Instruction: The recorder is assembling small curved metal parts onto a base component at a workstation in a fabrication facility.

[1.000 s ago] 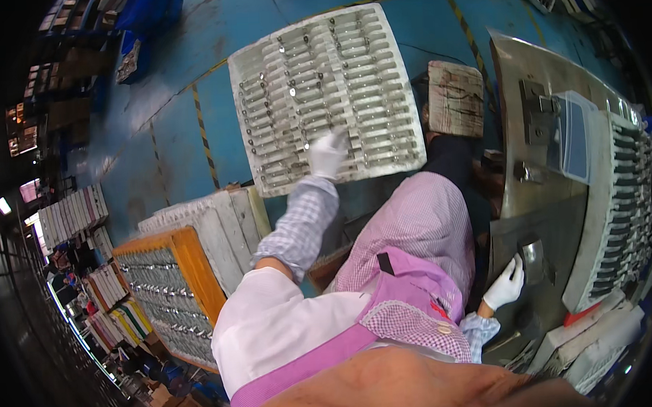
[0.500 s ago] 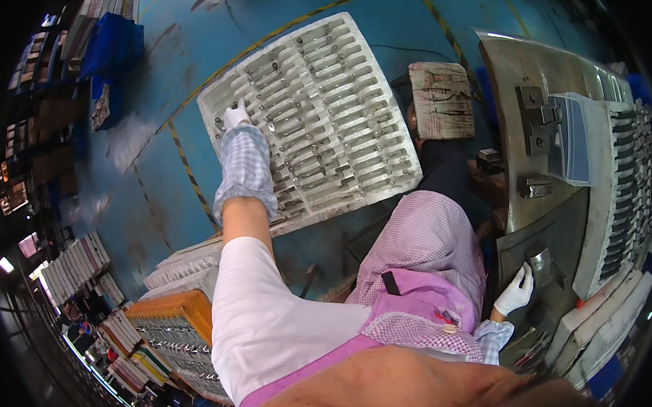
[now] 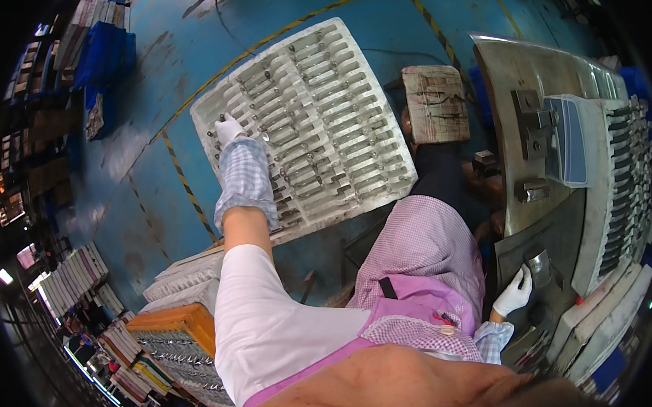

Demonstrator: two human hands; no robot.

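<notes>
My left hand (image 3: 229,128), in a white glove, reaches to the left part of a pale foam tray (image 3: 288,63). Its fingers are drawn together at a slot near the tray's left edge; what they hold, if anything, is too small to make out. Rows of slim metal handle-like parts (image 3: 348,115) lie in the tray's slots. On the right, my gloved right hand (image 3: 512,294) rests by a dark bench top (image 3: 513,250). Its fingers stretch out beside a small shiny metal block (image 3: 538,262), and nothing shows in its palm.
More metal fixtures (image 3: 533,190) stand on the bench, with a clear blue-tinted plastic bin (image 3: 571,142) and another foam tray of curved dark parts (image 3: 621,183) beyond. A worn wooden stool (image 3: 436,104) stands between tray and bench. Stacked trays (image 3: 175,319) are at lower left.
My left hand has shifted slightly toward me along the tray's left side. The right hand stays beside the metal block. The whole view has moved a little.
</notes>
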